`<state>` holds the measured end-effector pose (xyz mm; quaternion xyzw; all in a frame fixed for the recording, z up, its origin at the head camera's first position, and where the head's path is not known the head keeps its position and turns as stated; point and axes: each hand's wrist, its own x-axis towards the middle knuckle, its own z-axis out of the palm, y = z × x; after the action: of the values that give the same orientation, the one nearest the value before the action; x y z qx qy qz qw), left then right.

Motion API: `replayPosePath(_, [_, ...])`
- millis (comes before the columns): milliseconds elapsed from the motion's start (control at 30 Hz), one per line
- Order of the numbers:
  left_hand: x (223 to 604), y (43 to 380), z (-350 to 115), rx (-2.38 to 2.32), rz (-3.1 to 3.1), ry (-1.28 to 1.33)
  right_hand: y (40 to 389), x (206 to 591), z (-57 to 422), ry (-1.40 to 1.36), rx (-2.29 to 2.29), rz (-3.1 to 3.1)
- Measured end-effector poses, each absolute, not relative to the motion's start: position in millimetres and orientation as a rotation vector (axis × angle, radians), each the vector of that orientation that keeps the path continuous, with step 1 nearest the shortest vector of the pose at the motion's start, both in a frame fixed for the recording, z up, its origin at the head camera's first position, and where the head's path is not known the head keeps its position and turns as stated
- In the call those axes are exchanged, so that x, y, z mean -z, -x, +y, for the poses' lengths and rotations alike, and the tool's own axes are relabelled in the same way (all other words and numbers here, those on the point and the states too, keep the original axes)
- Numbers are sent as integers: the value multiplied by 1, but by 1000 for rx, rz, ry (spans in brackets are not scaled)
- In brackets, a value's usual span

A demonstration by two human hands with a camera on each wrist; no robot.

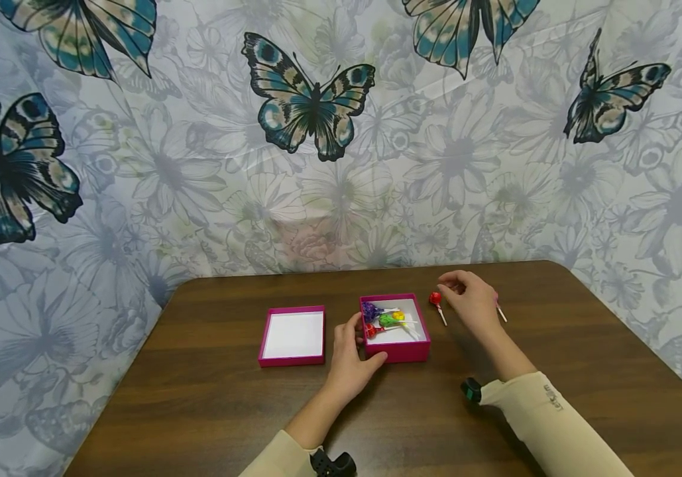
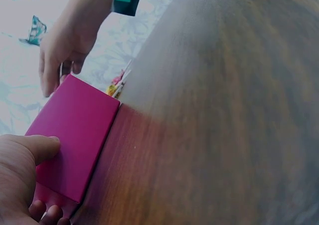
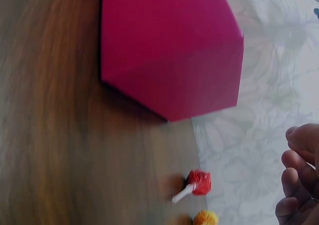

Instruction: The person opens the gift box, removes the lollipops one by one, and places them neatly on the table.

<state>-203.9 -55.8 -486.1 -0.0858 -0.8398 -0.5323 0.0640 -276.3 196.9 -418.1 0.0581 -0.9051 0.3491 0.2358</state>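
My left hand (image 1: 348,363) holds a pink box (image 1: 399,352) at its left front corner. In the left wrist view the thumb lies on the box's front face, with fingertips at its side. Inside the white-lined box lie several wrapped lollipops, among them a purple one (image 1: 370,311), a green one (image 1: 387,320) and a red one (image 1: 370,330). To the right of the box, my right hand (image 1: 473,302) hovers with loosely bent fingers and nothing in them. A red lollipop (image 1: 435,298) lies by its fingertips, and a pink one (image 2: 117,79) is partly hidden behind the hand.
A pink lid (image 1: 291,362) with a white inside lies left of the box, inside up. A yellow lollipop (image 3: 206,218) shows on the table near the red one in the right wrist view. Behind the brown table (image 1: 209,397) hangs a butterfly-patterned cloth (image 1: 317,199).
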Motion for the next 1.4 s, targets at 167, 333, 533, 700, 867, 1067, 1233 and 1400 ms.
replayPosePath(167, [486, 204, -57, 1611, -2536, 252, 278, 415, 183, -201, -1036, -2471])
replayPosePath(333, [486, 204, -57, 1606, -2534, 262, 278, 412, 170, -223, -1115, -2528])
replayPosePath(533, [486, 205, -56, 1609, -2532, 263, 277, 413, 157, -311, -1169, -2593])
replayPosePath(700, [486, 205, -56, 1611, -2534, 261, 276, 416, 144, -388, -1189, -2612])
replayPosePath(867, [485, 204, -57, 1617, -2532, 266, 276, 419, 132, -400, -1188, -2643])
replayPosePath(1067, [485, 205, -57, 1614, -2533, 277, 276, 422, 124, -414, -1220, -2675])
replayPosePath(1233, [485, 205, -56, 1621, -2531, 287, 275, 423, 119, -431, -1216, -2697])
replayPosePath(1400, [485, 204, -57, 1623, -2521, 284, 278, 423, 115, -468, -1157, -2729])
